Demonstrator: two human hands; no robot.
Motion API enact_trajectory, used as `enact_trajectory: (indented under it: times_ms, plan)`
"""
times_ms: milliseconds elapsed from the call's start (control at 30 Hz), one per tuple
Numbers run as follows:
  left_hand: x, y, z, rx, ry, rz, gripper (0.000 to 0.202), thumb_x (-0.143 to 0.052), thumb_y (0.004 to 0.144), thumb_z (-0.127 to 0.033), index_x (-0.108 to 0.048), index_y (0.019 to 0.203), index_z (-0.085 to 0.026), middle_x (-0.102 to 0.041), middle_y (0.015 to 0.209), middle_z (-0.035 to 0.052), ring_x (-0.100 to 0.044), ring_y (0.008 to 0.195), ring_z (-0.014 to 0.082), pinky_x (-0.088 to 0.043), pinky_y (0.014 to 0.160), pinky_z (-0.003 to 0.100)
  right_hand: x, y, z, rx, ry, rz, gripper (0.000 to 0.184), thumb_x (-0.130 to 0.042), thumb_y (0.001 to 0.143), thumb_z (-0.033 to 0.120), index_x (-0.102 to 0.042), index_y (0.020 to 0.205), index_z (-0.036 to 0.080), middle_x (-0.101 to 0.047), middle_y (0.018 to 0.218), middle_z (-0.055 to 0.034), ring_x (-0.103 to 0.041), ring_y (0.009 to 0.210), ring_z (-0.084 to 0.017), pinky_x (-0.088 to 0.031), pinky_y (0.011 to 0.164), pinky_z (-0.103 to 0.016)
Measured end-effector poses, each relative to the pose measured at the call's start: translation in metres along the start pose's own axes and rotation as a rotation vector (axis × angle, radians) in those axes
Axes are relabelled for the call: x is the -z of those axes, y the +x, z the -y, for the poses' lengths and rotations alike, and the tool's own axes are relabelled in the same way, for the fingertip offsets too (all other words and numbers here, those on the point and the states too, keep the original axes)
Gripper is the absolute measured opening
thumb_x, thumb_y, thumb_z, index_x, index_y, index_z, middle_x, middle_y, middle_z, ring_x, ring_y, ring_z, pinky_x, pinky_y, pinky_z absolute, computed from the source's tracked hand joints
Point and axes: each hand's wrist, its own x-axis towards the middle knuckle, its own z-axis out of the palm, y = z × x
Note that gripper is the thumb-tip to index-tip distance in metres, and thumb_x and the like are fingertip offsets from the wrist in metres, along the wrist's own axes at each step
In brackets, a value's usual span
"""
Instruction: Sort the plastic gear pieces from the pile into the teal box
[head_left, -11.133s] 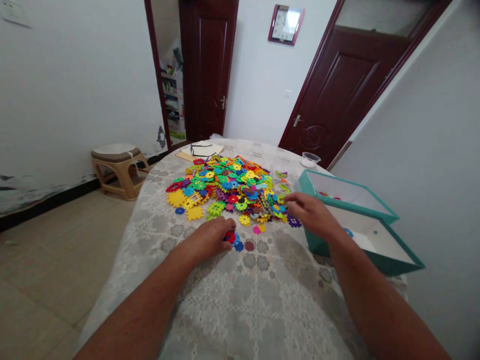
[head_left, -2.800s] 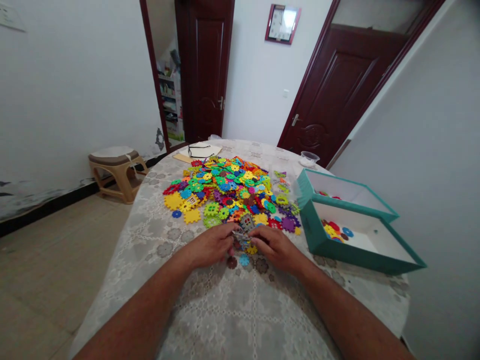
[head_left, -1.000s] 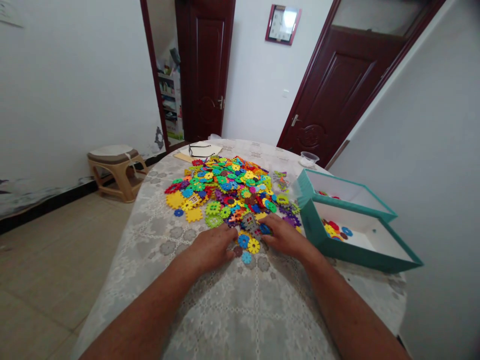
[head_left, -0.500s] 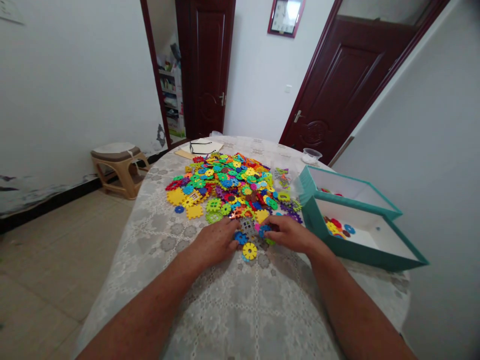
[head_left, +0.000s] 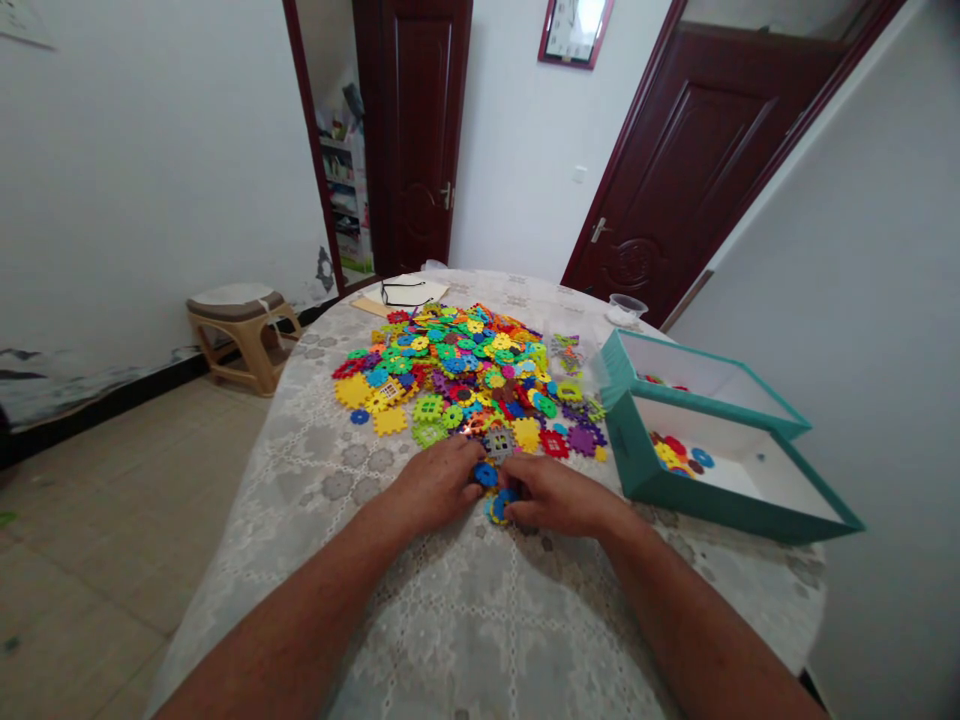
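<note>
My left hand [head_left: 442,480] rests low over the table, its fingers and thumb curved around the edge of a blue notched disc [head_left: 486,474]. My right hand [head_left: 551,492] pinches another blue notched disc [head_left: 504,506] between thumb and fingers. That disc overlaps a yellow notched disc, mostly covered, on the tablecloth. Just beyond my fingertips lies a grey square window-like piece [head_left: 499,443]. A yellow square piece [head_left: 526,434], a red square piece [head_left: 554,444] and a purple piece [head_left: 581,439] lie to its right. My right fingertips are partly hidden.
A large heap of colourful plastic pieces [head_left: 465,350] covers the middle of the table. Right of it stand a teal box [head_left: 720,500] with a few pieces inside and a second teal tray [head_left: 720,370] behind. Glasses [head_left: 405,293] lie on paper at the back left; a clear bowl [head_left: 627,306] sits back right.
My right hand has moved left and closer to me with the blue disc, now over the yellow one. The red and purple pieces have come into view. My left hand has barely moved.
</note>
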Motion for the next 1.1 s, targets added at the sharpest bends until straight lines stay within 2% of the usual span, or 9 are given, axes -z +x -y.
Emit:
enact_trajectory:
  times_ms: [133,300,467,567,700,800,867,967,1100]
  plan:
    - [0.001,0.002,-0.002,0.012,-0.054,-0.077,0.033,-0.057,0.088,-0.023,-0.062,0.120,-0.022,-0.067,0.125,0.0115,-0.062,0.117,0.0280,-0.049,0.100,0.040,0.021,-0.009,-0.017,-0.016,0.179,0.043,0.006,-0.067,0.089,0.025,-0.063,0.093,0.022,-0.059,0.079,0.0040,-0.053,0.071,-0.013,-0.037,0.061,-0.023]
    - [-0.001,0.007,-0.005,-0.027,-0.081,-0.095,0.052,-0.060,0.089,-0.024,-0.055,0.141,-0.028,-0.064,0.140,0.0102,-0.058,0.130,0.0291,-0.043,0.112,0.046,0.040,-0.015,-0.034,-0.047,0.211,-0.177,0.011,-0.060,0.095,0.026,-0.066,0.102,0.022,-0.064,0.088,0.0010,-0.056,0.077,-0.015,-0.043,0.070,-0.026]
    - [-0.008,0.016,-0.005,-0.062,-0.065,-0.093,0.037,-0.058,0.091,-0.030,-0.065,0.127,-0.022,-0.068,0.131,0.0140,-0.060,0.125,0.0309,-0.044,0.111,0.047,0.048,-0.016,-0.029,-0.080,0.026,-0.394,0.012,-0.060,0.093,0.024,-0.069,0.101,0.021,-0.069,0.093,-0.0021,-0.060,0.083,-0.018,-0.045,0.077,-0.030]
    - [-0.008,0.020,-0.006,-0.051,-0.112,-0.106,0.035,-0.060,0.091,-0.033,-0.067,0.123,-0.021,-0.068,0.128,0.0149,-0.061,0.124,0.0321,-0.045,0.109,0.048,0.063,-0.026,-0.030,-0.168,-0.097,-0.646,0.022,-0.056,0.093,0.024,-0.069,0.111,0.022,-0.072,0.103,-0.0056,-0.063,0.091,-0.021,-0.047,0.085,-0.033]
    - [-0.004,0.021,-0.010,0.012,-0.233,-0.127,0.029,-0.064,0.090,-0.035,-0.069,0.115,-0.022,-0.071,0.120,0.0133,-0.065,0.114,0.0299,-0.049,0.101,0.045,0.084,-0.054,-0.055,-0.345,-0.442,-0.998,0.030,-0.049,0.091,0.019,-0.066,0.115,0.017,-0.069,0.112,-0.0150,-0.061,0.105,-0.029,-0.046,0.096,-0.042]
    - [-0.003,0.021,-0.009,0.100,-0.320,-0.191,0.018,-0.064,0.090,-0.034,-0.069,0.103,-0.023,-0.073,0.107,0.0104,-0.067,0.098,0.0264,-0.053,0.088,0.041,0.092,-0.069,-0.081,-0.532,-0.649,-1.100,0.030,-0.051,0.088,0.018,-0.067,0.113,0.015,-0.065,0.104,-0.0180,-0.059,0.103,-0.033,-0.046,0.094,-0.048]
    - [-0.003,0.022,-0.008,0.129,-0.362,-0.238,0.011,-0.064,0.089,-0.032,-0.066,0.096,-0.023,-0.073,0.100,0.0083,-0.067,0.093,0.0249,-0.053,0.083,0.039,0.093,-0.071,-0.089,-0.557,-0.684,-1.140,0.031,-0.052,0.088,0.018,-0.067,0.116,0.015,-0.064,0.106,-0.0187,-0.057,0.106,-0.035,-0.046,0.095,-0.051]
    - [-0.003,0.022,-0.008,0.157,-0.430,-0.294,0.005,-0.062,0.088,-0.028,-0.061,0.090,-0.023,-0.070,0.090,0.0046,-0.066,0.087,0.0218,-0.053,0.078,0.036,0.087,-0.061,-0.076,-0.341,-0.575,-1.065,0.032,-0.049,0.092,0.017,-0.066,0.120,0.017,-0.065,0.113,-0.0172,-0.058,0.114,-0.033,-0.046,0.102,-0.052]
    - [0.001,0.024,-0.011,0.220,-0.658,-0.375,0.016,-0.064,0.086,-0.032,-0.053,0.095,-0.023,-0.061,0.082,-0.0019,-0.063,0.074,0.0161,-0.054,0.067,0.030,0.060,-0.034,-0.033,0.066,-0.277,-0.580,0.044,-0.052,0.096,0.015,-0.059,0.139,0.026,-0.064,0.131,-0.0113,-0.060,0.123,-0.026,-0.048,0.108,-0.045]
